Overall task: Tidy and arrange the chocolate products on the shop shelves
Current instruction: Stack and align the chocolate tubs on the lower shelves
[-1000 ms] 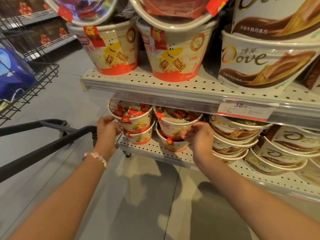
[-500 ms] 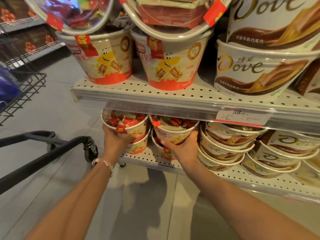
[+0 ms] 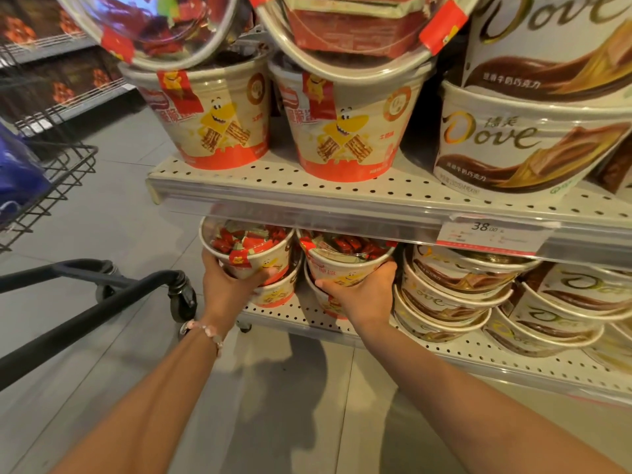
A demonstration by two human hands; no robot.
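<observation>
Lower perforated shelf (image 3: 444,357): I log Dove tubs (image 3: 455,295) stacked at right; two wafer-chocolate buckets at left. My left hand (image 3: 227,289) cups the left top bucket (image 3: 249,251); my right hand (image 3: 362,295) wraps the right top bucket (image 3: 345,260). Beaded bracelet (image 3: 205,331) on left wrist.

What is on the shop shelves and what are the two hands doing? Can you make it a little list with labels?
Left hand: grip round the top left wafer tub
Right hand: grip round the top right wafer tub
Under each held tub: another tub of the same kind
Lower shelf, to the right: stacked Dove tubs
Upper shelf: big wafer buckets and Dove buckets
Price tag: 38.00
Left side: trolley
</observation>
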